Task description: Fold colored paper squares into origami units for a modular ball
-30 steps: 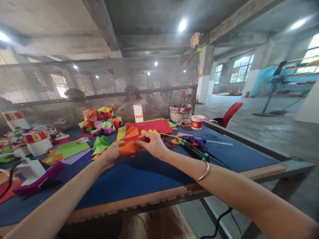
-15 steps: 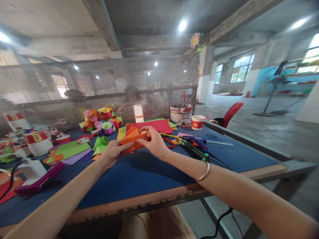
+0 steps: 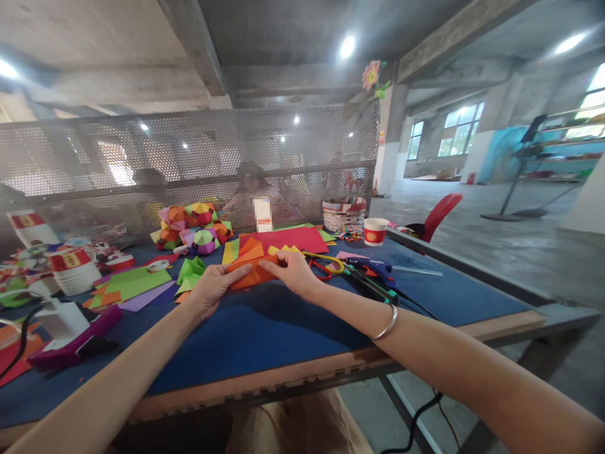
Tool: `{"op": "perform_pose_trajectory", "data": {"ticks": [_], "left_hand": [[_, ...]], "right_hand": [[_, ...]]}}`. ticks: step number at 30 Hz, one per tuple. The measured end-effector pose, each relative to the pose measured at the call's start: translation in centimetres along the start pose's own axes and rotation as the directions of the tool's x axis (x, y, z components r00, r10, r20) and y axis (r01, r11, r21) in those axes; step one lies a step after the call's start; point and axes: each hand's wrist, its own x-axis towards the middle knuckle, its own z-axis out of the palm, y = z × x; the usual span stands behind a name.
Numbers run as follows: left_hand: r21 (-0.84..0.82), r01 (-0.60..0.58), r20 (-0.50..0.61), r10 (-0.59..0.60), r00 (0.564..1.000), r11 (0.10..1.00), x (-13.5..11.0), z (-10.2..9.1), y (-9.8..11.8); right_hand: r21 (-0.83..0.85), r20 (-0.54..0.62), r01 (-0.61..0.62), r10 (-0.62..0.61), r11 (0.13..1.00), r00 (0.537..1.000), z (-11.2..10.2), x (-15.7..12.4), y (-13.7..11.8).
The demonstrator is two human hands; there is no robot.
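Note:
Between both hands, above the blue table top point(image 3: 293, 340), is a folded piece of orange paper point(image 3: 253, 275). My left hand point(image 3: 216, 289) pinches its left end, thumb on the near face. My right hand point(image 3: 295, 272) grips the right end the same way, its thumb lying along the paper and its fingers mostly behind. Beyond the hands lie red paper sheets point(image 3: 302, 239). A green folded paper piece point(image 3: 191, 274) sits left of my left hand. Scissors with yellow and red handles point(image 3: 333, 266) rest just right of my right hand.
Paper-ball ornaments point(image 3: 193, 228), a woven basket point(image 3: 344, 215) and a paper cup point(image 3: 375, 232) stand along the back. To the right lies a blue glue gun point(image 3: 375, 270). Coloured sheets point(image 3: 137, 287), stacked cups point(image 3: 70, 271) and a purple-and-white device point(image 3: 70, 340) occupy the left. A mesh panel point(image 3: 283, 151) rises behind.
My right hand's fingers, raised over the paper's top edge before, have come down and closed around its right end. The paper now lies flatter between both thumbs. My left hand has barely moved.

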Motion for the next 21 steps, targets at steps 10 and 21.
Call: {"op": "perform_pose_trajectory", "data": {"ticks": [10,21], "left_hand": [[0.029,-0.003,0.007,0.003,1.000,1.000,-0.14,0.18,0.24],[0.050,-0.083,-0.034,0.085,0.996,0.995,-0.26,0.30,0.46]], "right_hand": [[-0.152,-0.053,-0.029,0.021,0.988,0.998,-0.22,-0.14,-0.29],[-0.249,-0.074,0.006,-0.026,0.969,0.997,-0.49,0.13,0.06]]}}
